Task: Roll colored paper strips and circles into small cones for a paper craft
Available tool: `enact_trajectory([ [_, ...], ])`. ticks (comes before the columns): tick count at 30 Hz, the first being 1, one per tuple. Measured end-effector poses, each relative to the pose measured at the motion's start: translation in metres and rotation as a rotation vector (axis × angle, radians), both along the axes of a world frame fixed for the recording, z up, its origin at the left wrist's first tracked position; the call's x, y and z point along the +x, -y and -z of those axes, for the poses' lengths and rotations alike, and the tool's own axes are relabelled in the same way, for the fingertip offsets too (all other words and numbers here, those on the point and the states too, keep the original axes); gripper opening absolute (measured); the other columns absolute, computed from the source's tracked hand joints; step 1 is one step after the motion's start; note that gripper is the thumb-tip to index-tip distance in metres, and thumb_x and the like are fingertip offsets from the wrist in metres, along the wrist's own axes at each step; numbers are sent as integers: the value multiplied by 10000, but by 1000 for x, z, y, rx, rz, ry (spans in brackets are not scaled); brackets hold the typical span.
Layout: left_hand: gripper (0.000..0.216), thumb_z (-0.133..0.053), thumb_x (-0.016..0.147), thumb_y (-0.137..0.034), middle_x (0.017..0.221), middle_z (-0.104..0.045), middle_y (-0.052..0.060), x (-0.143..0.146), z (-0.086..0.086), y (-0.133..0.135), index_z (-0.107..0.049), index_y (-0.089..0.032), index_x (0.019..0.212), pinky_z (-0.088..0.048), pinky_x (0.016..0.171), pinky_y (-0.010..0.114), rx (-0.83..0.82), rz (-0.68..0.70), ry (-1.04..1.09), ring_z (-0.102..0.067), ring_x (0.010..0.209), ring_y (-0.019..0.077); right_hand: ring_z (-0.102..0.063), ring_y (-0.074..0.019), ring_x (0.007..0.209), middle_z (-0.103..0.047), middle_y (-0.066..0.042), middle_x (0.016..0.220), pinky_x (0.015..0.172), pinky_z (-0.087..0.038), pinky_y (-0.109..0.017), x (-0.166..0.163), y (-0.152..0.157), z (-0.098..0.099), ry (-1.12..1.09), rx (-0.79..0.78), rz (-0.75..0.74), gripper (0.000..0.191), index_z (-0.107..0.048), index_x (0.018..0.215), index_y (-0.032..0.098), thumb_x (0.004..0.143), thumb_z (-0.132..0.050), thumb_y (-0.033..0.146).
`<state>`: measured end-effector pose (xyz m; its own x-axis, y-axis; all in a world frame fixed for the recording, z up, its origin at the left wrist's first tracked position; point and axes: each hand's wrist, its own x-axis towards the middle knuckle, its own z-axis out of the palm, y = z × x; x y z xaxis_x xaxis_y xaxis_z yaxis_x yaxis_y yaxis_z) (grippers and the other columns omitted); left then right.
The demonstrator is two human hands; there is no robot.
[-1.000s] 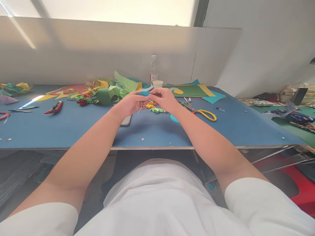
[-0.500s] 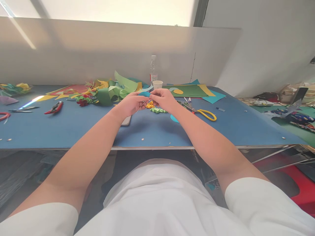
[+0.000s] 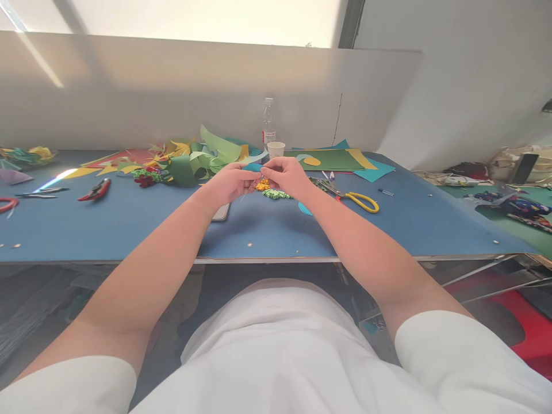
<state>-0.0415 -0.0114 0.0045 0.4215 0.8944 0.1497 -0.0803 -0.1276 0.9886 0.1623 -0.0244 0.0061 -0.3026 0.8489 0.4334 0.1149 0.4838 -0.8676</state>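
Observation:
Both hands meet above the middle of the blue table, around a small blue paper strip whose pale end curls up to the right. My left hand is closed on the strip from the left, and a thin wire-like piece sticks out below its fingers. From the right, the fingertips of my right hand pinch the strip's near end; part of it is hidden by the fingers. Just beneath the hands lie an orange fringed paper curl and a light green one.
Yellow-handled scissors lie right of my hands, red pliers to the left. Cut green paper is heaped at the back, beside a paper cup and a plastic bottle. A phone-like object lies partly under my left wrist.
The fingers have shifted slightly on the blue strip, and the thin wire-like piece below my left hand hangs at a somewhat different angle. Everything else stays as it was.

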Motion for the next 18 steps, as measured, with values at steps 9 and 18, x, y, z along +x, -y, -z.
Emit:
enact_trajectory([
  [9,284,-975,689,-332,823,-693,41,3,-2,6,-800,-189,862,-497,762,340,7,-56,-33,-632,743,154,-555,-145,561,-640,3,583,530,-451,-274,0,-3,2,-12,17,33,208,-721,779,190,922,-830,295],
  [18,231,-958,713,-286,780,-627,22,0,3,-1,-786,-185,828,-445,698,324,40,-65,-7,-578,710,133,-539,-126,550,-625,9,578,536,-442,-260,-2,-4,2,-45,-52,23,188,-736,791,175,963,-788,229],
])
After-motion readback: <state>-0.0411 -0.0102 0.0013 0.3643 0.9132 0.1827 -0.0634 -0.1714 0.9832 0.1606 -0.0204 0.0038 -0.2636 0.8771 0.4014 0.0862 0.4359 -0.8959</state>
